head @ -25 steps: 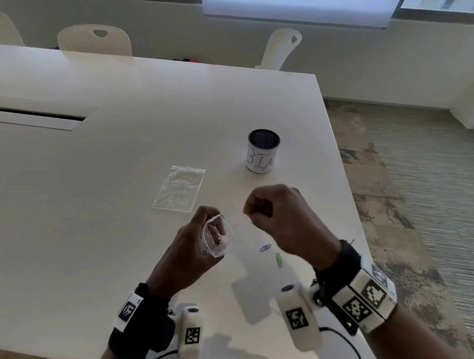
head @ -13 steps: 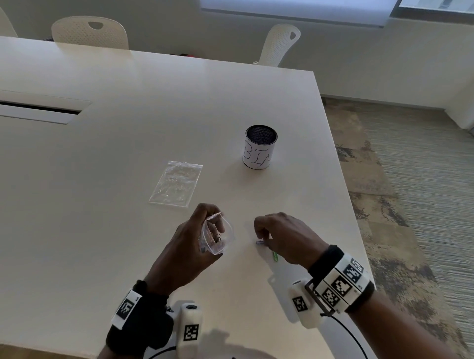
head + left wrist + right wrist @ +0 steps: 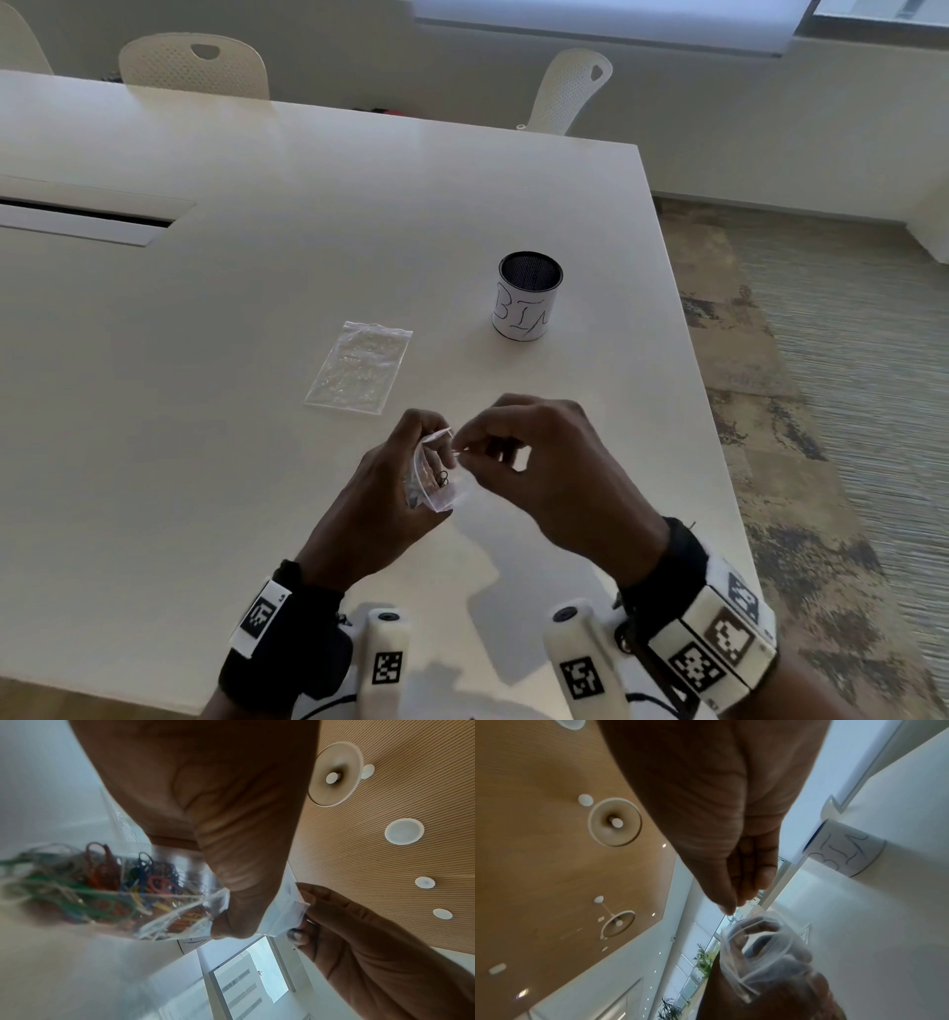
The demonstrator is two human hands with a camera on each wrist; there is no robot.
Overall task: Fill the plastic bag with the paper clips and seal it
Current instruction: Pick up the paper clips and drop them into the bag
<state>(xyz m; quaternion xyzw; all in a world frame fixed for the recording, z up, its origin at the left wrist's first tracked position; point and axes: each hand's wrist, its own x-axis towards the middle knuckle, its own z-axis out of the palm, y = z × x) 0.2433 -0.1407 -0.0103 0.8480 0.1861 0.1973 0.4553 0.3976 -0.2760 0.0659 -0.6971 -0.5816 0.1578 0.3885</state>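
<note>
My left hand (image 3: pixel 411 465) grips a small clear plastic bag (image 3: pixel 436 480) a little above the table, mouth held open and turned toward the right. Several coloured paper clips (image 3: pixel 102 886) lie bunched at the bag's bottom in the left wrist view. My right hand (image 3: pixel 462 448) is at the bag's mouth, thumb and forefinger pinching a thin paper clip (image 3: pixel 458 452). In the right wrist view those fingertips (image 3: pixel 731 907) hover just above the open rim of the bag (image 3: pixel 757 941). Any clips left on the table are hidden under my right hand.
A second clear bag (image 3: pixel 359 367) lies flat on the white table (image 3: pixel 205 411) beyond my hands. A black mesh cup labelled BIN (image 3: pixel 529 303) stands to the back right. The table's right edge (image 3: pixel 719 462) is close to my right wrist. Chairs (image 3: pixel 195 67) line the far side.
My right hand dropped to the table, picked up a clip, then rose left to the bag's mouth. The left hand kept the bag nearly still.
</note>
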